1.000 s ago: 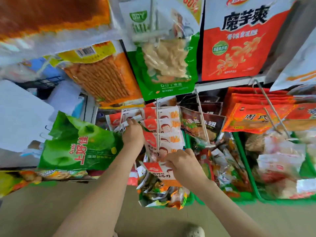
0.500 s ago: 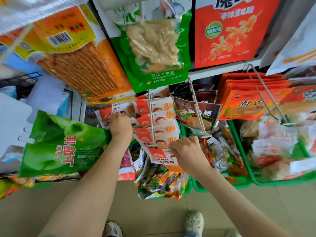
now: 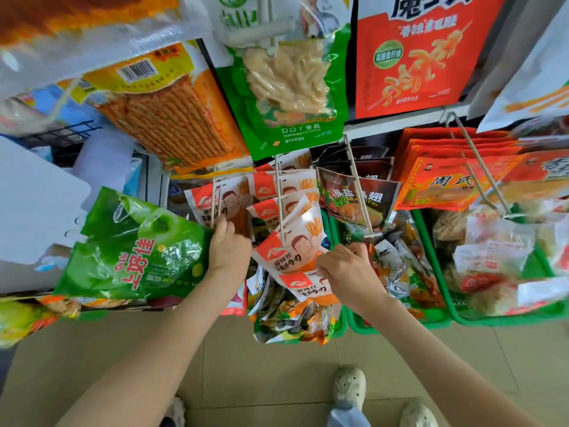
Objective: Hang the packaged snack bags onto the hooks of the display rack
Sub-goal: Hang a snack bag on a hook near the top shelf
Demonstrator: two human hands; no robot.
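Green bag (image 3: 132,248) hangs leftmost; the left hand (image 3: 229,251) curls at the left hook's (image 3: 213,208) packets (image 3: 200,202), grip unclear. The right hand (image 3: 348,272) pinches a tilted snack packet (image 3: 308,289), orange end leftward, below the middle hook's (image 3: 279,195) tip. Green baskets (image 3: 437,323) hold loose packets (image 3: 397,263).

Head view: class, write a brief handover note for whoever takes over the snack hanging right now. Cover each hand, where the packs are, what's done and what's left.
Left hand: against the packs on the left hook; its grip is hidden.
Right hand: pinches the front pack at the tip of the centre hook. A second pack sits just below, at the fingers.
Done: several matching packs hang on both hooks.
Left: probably slide the front pack fully on, then hang the second pack.
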